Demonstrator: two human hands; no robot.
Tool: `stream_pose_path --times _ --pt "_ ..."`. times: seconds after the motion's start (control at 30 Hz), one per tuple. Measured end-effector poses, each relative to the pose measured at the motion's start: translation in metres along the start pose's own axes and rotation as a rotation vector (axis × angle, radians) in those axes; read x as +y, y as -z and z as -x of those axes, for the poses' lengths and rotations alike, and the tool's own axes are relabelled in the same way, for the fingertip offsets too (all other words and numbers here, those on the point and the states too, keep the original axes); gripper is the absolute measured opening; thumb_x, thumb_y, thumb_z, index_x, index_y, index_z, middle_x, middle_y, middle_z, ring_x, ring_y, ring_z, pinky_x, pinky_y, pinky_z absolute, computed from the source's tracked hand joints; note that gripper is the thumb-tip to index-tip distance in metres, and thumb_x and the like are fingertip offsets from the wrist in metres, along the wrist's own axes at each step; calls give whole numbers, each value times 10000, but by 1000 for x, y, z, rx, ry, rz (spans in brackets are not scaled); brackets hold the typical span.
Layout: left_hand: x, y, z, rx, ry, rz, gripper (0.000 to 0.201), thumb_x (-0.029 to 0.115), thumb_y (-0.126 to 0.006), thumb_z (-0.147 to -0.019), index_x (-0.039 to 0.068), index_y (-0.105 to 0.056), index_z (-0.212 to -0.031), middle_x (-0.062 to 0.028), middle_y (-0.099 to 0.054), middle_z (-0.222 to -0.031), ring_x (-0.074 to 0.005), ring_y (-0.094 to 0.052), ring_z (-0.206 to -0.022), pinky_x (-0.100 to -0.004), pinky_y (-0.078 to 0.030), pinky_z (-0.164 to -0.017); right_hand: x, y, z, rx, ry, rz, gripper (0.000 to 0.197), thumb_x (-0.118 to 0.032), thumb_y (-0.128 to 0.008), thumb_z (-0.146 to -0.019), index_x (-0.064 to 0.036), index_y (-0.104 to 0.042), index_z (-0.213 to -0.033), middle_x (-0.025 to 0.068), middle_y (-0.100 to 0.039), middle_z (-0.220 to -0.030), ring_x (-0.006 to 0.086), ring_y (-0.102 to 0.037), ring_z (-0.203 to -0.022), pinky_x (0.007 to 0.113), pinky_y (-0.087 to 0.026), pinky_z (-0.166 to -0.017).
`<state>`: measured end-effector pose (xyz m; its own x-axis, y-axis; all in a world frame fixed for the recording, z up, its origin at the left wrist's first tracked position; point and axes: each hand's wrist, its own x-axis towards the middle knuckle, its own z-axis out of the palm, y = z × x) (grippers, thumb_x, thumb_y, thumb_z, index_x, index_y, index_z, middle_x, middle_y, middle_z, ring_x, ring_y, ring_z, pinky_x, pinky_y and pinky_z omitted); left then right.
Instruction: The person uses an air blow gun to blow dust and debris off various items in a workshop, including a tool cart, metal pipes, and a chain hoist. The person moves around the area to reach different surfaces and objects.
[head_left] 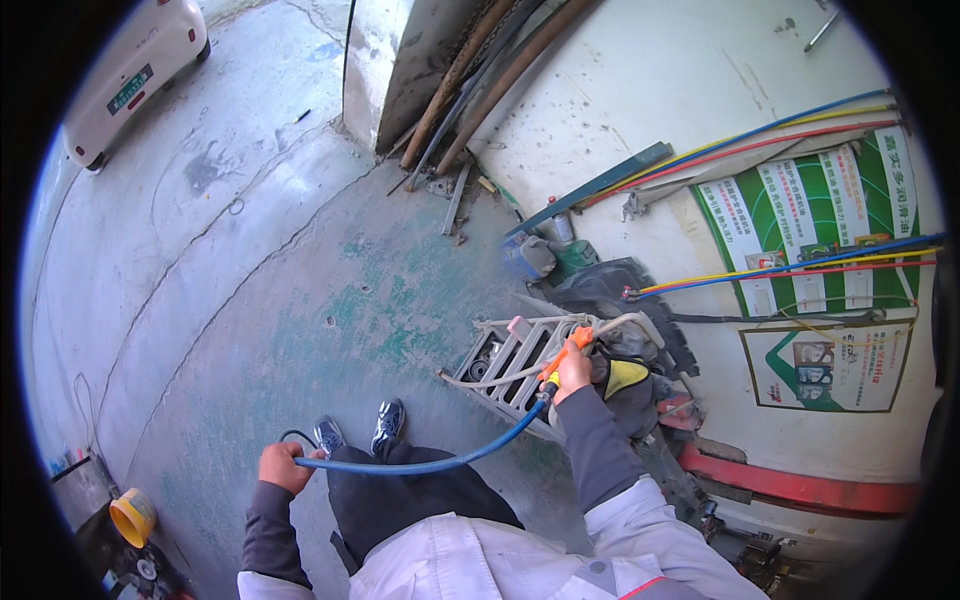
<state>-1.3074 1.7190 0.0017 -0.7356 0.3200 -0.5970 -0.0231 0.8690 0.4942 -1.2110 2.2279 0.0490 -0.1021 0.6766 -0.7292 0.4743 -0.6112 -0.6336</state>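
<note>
My right hand (574, 372) is closed around an orange spray gun (579, 340) with a yellow collar at its base. From that collar a blue hose (430, 468) curves across in front of my body. Its other stretch runs through my left hand (283, 466), whose fingers are wrapped round it, and a darker loop shows just beyond. Below and beside the gun stands a grey slatted frame (512, 362), with a beige hose (480, 383) draped over it. Close to my right hand lies a yellow and black item (626, 376), partly hidden.
A white car (130, 75) is at the far left. Metal pipes (470, 85) lean by a pillar (378, 70). Blue, yellow and red hoses (790, 268) stretch out from the right wall. A red beam (800, 482) lies at lower right, a yellow container (133, 516) at lower left.
</note>
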Motion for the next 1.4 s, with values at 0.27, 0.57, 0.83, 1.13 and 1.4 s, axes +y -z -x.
stream_pose_path --times 0.27,0.57,0.83,1.13,1.4 --pt "-40 -1 12 -21 -3 64 494 365 -837 -721 -15 -554 -583 -193 -508 -542 -353 -509 -494 -436 -410 -507 39 -51 -62 171 60 12 388 -428 -396 -1024 -53 -483 -982 76 -500 -655 213 -509 -489 364 -448 -451" --pt "-67 -11 3 -171 42 86 388 289 -814 -672 -18 -582 -619 -207 -562 -614 -388 -573 -585 -450 -434 -551 94 -57 -111 171 23 215 397 -384 -411 -1015 -1 -504 -1053 149 -577 -652 279 -572 -461 418 -489 -458" --pt "-74 -17 -6 -245 -41 120 399 320 -815 -672 -1 -588 -602 -211 -570 -622 -410 -583 -621 -474 -446 -571 111 -51 -115 296 99 324 442 -337 -421 -1006 55 -559 -857 238 -661 -757 323 -629 -519 436 -523 -506" --pt "-85 -8 -17 -301 1 121 404 326 -805 -689 1 -585 -595 -210 -572 -617 -411 -583 -612 -468 -452 -571 131 -46 -115 373 124 407 478 -312 -385 -1001 94 -579 -842 218 -642 -685 317 -634 -523 425 -521 -528" --pt "-107 -14 -16 -256 -60 37 453 383 -802 -710 6 -577 -598 -205 -574 -613 -412 -585 -610 -469 -456 -565 150 -44 -98 287 48 381 396 -279 -396 -996 69 -569 -925 204 -645 -736 309 -631 -515 422 -516 -494"
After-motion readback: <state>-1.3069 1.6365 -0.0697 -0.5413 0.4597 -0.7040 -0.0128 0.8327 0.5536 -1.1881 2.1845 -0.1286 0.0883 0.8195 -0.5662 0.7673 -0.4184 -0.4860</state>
